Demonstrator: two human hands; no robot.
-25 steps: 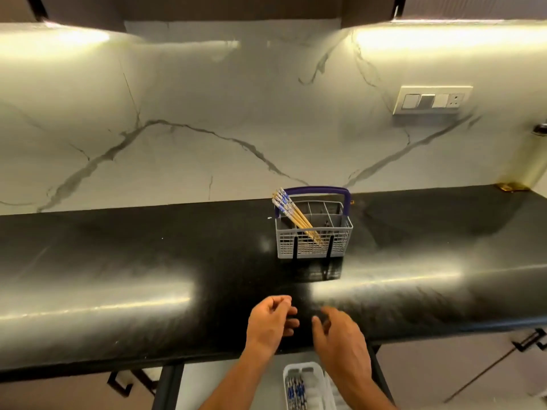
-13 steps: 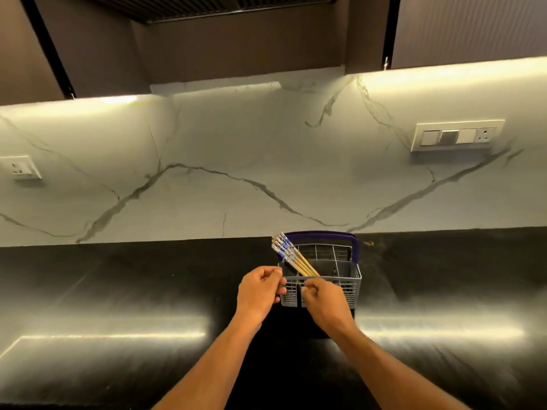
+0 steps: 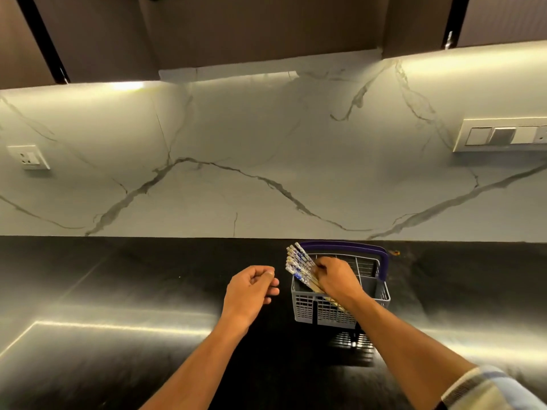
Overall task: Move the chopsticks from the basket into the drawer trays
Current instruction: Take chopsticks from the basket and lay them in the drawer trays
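- The chopsticks (image 3: 299,264) are leaned in the basket (image 3: 340,309), tips out over its left rim.
- The right hand (image 3: 336,279) is curled around their shafts inside the basket.
- The left hand (image 3: 251,291), left of the basket, is loosely curled and holds nothing.
- The bundle is best gathered whole and drawn out along its lean.

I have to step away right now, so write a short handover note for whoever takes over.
Right hand: over the basket, fingers closing on the chopsticks; grip not confirmed.
Left hand: loosely curled, holding nothing, beside the basket.
Chopsticks lean out of the basket's left compartment, on the black counter.
Done: hand at the bundle.
Left: lift the bundle, carry it to the drawer trays, out of view.
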